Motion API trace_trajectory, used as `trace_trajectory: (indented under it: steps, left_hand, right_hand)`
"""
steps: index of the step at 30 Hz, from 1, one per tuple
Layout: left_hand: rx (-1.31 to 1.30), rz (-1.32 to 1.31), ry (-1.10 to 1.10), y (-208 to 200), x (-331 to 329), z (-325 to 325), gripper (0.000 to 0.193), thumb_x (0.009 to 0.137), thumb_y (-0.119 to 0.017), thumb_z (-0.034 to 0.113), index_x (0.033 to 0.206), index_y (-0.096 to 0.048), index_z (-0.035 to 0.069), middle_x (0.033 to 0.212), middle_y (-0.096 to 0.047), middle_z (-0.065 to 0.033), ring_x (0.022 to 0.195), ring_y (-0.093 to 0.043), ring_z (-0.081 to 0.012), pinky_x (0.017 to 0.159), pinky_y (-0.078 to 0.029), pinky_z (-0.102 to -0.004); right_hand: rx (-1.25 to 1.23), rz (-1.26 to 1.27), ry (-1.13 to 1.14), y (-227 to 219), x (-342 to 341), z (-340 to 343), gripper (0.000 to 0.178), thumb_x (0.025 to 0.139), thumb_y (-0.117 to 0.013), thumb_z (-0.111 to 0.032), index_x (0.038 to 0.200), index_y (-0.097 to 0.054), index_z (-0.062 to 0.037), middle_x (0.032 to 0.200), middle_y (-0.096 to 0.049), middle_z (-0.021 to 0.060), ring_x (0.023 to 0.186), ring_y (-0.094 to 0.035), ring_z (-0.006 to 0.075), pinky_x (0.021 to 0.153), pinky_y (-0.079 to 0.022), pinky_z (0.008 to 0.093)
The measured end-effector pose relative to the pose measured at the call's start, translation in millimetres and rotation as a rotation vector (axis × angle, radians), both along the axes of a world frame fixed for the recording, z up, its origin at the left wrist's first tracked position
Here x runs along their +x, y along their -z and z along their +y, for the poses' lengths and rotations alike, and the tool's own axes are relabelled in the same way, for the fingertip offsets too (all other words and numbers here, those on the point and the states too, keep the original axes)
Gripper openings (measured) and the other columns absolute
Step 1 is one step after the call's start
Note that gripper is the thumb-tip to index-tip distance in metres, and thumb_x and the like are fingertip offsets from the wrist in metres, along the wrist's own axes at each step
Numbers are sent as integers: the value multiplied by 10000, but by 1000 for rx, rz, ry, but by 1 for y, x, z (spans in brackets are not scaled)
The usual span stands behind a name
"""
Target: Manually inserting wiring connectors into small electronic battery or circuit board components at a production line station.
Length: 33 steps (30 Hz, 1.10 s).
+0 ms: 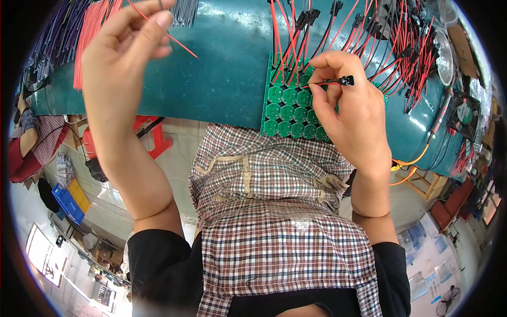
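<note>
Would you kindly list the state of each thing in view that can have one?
left hand: raised, pinching a loose red wire
right hand: pinching a red lead with black connector
green circuit panel: flat on the teal bench, wires attached along its top
small fan: lying at the right

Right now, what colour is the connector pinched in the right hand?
Black connector, on a red wire, in the right hand; head view.

We are in an electronics assembly workshop: a teal workbench [227,68] carries bundles of red wires [90,31], black-plugged leads [401,47], a green circuit panel [288,111], a soldering iron [441,119] and a small fan [465,113].
</note>
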State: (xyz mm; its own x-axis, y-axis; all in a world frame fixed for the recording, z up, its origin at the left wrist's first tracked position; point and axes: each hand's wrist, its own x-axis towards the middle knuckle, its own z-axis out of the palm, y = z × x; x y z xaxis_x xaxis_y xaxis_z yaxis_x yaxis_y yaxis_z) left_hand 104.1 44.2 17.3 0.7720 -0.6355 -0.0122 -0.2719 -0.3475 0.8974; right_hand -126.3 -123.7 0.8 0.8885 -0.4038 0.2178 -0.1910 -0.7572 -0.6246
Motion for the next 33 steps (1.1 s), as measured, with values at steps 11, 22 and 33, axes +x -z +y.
trace_trajectory:
  steps: [11, 22, 33]
  left_hand:
    - [74, -162, 41, 25, -81, 11, 74, 901, -675, 5, 940, -622, -29, 961, -677, -78, 818, -685, -142, 673, -561, -253]
    - [-167, 182, 141, 18, -112, -3, 124, 883, -646, -107, 991, -597, -74, 1025, -690, -169, 936, -703, -206, 820, -579, -271]
    - [-122, -110, 208, 34, -137, -31, 115, 829, -722, -54, 905, -647, -12, 912, -672, -94, 814, -674, -137, 713, -572, -254]
  right_hand:
    - [28, 59, 20, -5, 1, 5, 409, 775, -720, 87, 1121, -536, -33, 767, -639, 30, 503, -467, 55, 478, -381, 216]
    - [140, 2, 182, 5, -1, 7, 230, 764, -766, 49, 912, -598, -6, 765, -632, 10, 491, -385, 9, 446, -293, 198]
    - [225, -118, 108, -11, -15, -1, 230, 791, -540, 130, 917, -683, 1, 835, -607, 48, 615, -491, 58, 499, -349, 209]
